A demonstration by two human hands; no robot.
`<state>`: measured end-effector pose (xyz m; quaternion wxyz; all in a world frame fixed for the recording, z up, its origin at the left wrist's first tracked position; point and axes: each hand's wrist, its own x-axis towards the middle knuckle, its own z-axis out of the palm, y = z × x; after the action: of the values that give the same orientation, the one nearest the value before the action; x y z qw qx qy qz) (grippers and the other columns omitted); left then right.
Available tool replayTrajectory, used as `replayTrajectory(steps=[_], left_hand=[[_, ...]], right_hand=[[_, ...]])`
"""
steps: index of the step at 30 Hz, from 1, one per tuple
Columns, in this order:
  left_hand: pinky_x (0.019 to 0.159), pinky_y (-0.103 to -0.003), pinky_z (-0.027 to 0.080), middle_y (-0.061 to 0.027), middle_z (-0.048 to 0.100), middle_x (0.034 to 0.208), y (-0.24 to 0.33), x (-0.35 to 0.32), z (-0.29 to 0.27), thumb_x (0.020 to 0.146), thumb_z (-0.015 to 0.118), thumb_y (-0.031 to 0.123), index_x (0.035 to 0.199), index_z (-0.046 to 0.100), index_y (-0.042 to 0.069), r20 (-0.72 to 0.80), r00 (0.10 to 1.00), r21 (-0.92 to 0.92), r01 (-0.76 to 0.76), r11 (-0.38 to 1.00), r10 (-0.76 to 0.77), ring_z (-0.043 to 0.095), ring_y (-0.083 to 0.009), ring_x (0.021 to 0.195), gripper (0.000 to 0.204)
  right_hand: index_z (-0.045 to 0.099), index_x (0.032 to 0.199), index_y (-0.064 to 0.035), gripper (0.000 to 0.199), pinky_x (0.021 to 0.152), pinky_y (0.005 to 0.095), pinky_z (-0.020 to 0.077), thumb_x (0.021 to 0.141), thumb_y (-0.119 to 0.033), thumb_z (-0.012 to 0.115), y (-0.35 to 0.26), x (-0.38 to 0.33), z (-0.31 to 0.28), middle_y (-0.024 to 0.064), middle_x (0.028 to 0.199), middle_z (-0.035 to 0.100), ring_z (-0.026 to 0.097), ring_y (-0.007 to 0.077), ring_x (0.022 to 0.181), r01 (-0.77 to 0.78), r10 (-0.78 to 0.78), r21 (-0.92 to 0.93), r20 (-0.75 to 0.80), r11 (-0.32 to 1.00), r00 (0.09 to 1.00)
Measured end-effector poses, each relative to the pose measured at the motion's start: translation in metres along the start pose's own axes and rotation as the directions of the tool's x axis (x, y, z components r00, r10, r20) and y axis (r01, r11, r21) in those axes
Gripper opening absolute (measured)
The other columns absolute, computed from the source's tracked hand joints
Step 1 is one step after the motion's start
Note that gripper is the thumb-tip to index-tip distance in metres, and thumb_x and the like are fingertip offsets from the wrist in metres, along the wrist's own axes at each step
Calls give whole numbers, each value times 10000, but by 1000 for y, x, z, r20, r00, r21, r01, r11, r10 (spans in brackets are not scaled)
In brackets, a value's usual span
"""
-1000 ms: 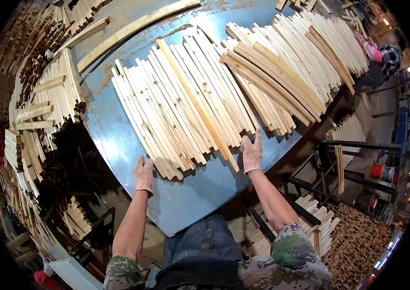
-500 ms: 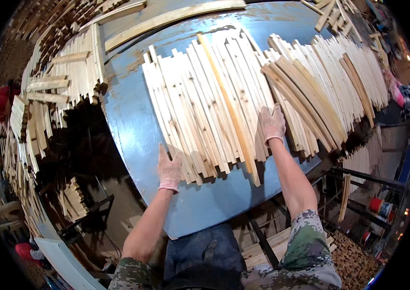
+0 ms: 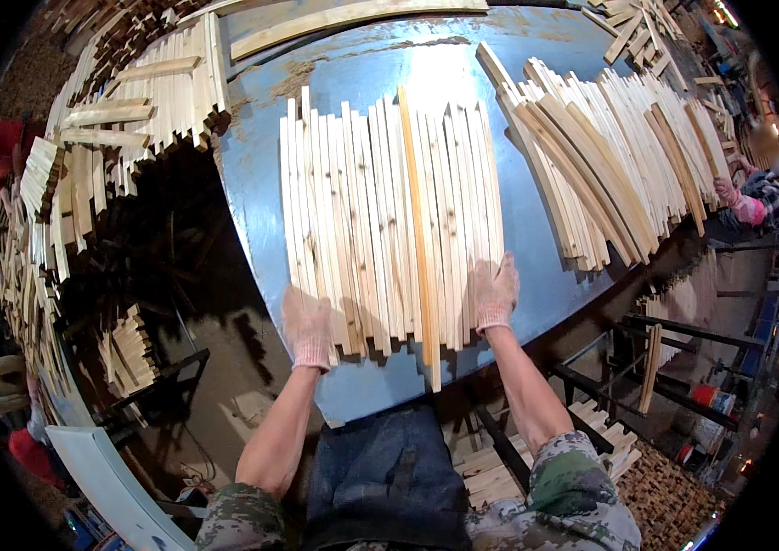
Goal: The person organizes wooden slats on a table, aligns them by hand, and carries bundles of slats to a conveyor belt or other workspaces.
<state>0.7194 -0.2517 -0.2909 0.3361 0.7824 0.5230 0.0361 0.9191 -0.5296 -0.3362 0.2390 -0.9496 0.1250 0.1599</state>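
Observation:
A row of pale wooden strips [image 3: 366,220] lies side by side on a blue tabletop [image 3: 536,317], their ends uneven. One darker, orange-toned strip [image 3: 419,230] in the row sticks out furthest at the near end. My left hand [image 3: 307,321], in a light knitted glove, grips the row's left edge near its close end. On the opposite edge my right hand [image 3: 497,292], gloved alike, clasps the outermost strips, thumb on top. The row is held between both hands; some fingertips are hidden against the wood.
A second group of strips [image 3: 624,147] lies to the right, with several curved brown pieces on top. A long board [image 3: 353,18] spans the far edge. Stacked strips [image 3: 178,78] stand at left. At far right a co-worker's pink-gloved hand [image 3: 728,191] touches strips.
The row has come nearer to me and straightened, leaving a wider gap to the right-hand group. Both my hands have moved left and closer with it. The co-worker's hand has reached the far-right strips.

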Motion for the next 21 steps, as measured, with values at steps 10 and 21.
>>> replayTrajectory(steps=[10,21], left_hand=[[1002,-417,521,-195,699,1152,-115,-104,-65,868,729,267,1272,615,-13,142,974,-110,193,975,-177,680,-311,1079,505],[660,-350,528,-55,673,806,-140,-25,-36,943,794,311,879,667,32,416,862,-616,502,608,-291,614,-170,686,313]], right_hand=[[513,1499,73,832,1118,505,452,876,-461,650,105,-145,-20,320,1334,622,585,461,1260,-80,90,-107,91,991,992],[576,1440,14,754,1195,497,397,878,-466,723,79,-116,-10,302,1441,575,526,431,1383,258,-317,-293,-177,921,932]])
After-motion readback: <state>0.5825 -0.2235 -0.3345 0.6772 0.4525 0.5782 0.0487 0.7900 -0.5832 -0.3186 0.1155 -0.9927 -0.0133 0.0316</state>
